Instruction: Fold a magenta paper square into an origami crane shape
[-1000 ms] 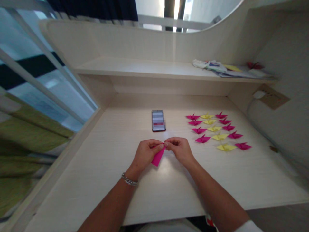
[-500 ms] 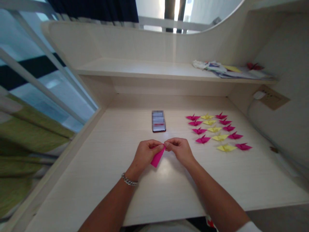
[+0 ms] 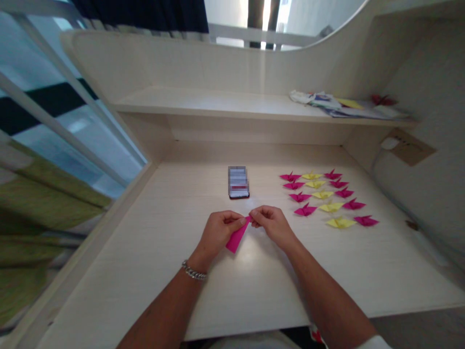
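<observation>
Both of my hands pinch one folded piece of pink paper (image 3: 237, 237) just above the pale wooden desk (image 3: 152, 252). My left hand (image 3: 218, 231), with a silver bracelet on its wrist, grips the paper's upper left edge. My right hand (image 3: 273, 225) pinches the top tip with thumb and fingers. The paper hangs down between them as a narrow folded strip.
A phone (image 3: 239, 182) lies face up just beyond my hands. To the right, several pink and yellow folded paper cranes (image 3: 329, 196) lie in three rows. Papers (image 3: 345, 106) sit on the shelf at the back right. A wall socket (image 3: 407, 144) is on the right wall.
My hands and the pink paper have barely moved; the fingers shifted slightly along the paper's top edge.
</observation>
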The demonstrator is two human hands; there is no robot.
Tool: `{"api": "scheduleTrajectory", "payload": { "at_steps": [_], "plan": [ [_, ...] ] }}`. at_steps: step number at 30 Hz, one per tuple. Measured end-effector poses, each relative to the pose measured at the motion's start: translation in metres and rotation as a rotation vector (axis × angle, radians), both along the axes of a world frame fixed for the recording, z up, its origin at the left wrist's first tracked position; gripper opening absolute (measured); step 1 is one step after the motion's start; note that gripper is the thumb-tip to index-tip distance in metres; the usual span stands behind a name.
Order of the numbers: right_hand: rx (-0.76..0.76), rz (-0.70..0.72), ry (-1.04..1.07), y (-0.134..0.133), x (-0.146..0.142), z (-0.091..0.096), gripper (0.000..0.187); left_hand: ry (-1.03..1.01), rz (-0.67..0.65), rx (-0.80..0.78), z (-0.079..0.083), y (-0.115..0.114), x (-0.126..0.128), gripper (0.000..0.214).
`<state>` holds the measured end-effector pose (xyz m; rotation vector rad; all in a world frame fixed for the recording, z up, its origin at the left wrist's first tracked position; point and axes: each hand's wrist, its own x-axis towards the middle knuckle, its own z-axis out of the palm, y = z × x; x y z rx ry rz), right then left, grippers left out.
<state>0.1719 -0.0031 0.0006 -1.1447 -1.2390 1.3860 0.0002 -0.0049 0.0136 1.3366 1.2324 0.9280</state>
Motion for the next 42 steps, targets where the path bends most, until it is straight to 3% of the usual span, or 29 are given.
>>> {"api": "scheduleTrajectory", "payload": {
  "at_steps": [7,17,26,42],
  "plan": [
    [0.057,0.031,-0.085,-0.004,-0.005,-0.002,0.019,0.036,-0.002,0.018,0.005,-0.002,0.002,0.018],
    [0.028,0.028,-0.043,-0.002,-0.005,-0.005,0.022,0.007,-0.050,0.016,-0.004,0.001,-0.002,0.025],
    [-0.046,0.009,0.006,0.001,-0.006,-0.011,0.027,0.011,-0.073,-0.033,-0.001,0.001,-0.001,0.024],
    [-0.022,-0.040,-0.049,-0.002,-0.010,-0.003,0.020,-0.010,-0.096,-0.046,0.000,0.001,-0.002,0.024]
  ]
}}
